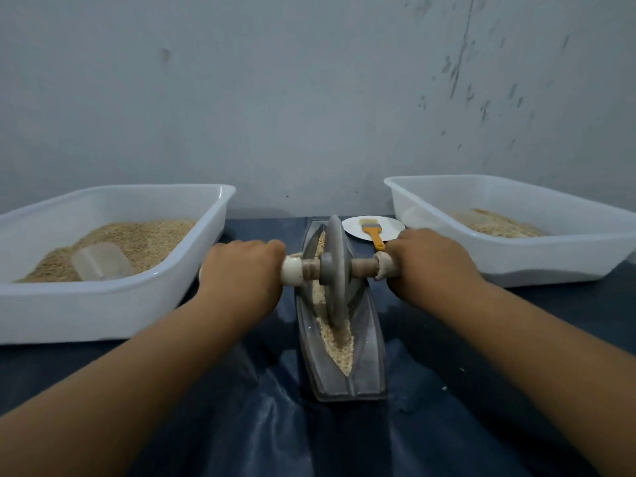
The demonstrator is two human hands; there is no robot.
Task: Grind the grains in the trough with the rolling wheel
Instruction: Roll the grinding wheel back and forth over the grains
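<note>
The left hand (241,270) curls round the left end of the wooden axle (361,266), its grip closed on the pale wrapped handle there, knuckles up. The right hand (430,261) does the same on the right end, fingers folded over the wrapped handle so that only a bit of pale wrapping shows at its inner edge. Both forearms reach in from the lower corners of the frame towards the centre.

Between the hands the grey rolling wheel (335,270) stands upright on its edge, the axle passing through its hub. Its lower rim sits down in the groove of the trough (368,339), a long grey boat-shaped vessel running from the centre of the frame down towards the lower middle. Pale tan grains (339,346) lie along the groove (most plainly in the near, pointed end below the wheel, with a thinner line showing beyond it on the far side).

The trough rests on a dark blue, slightly creased cover over the surface (481,390). Just past its far end, right of centre, a small white plate (385,225) carries a brush with an orange handle (373,234), the handle pointing towards the right hand.

At the left of the frame a white plastic tub (103,304) holds a heap of tan grain with a translucent scoop (101,261) lying in it. At the right a matching white tub (516,266) holds a shallower layer of similar material. A pale, scuffed wall (309,98) fills the upper half of the frame.
</note>
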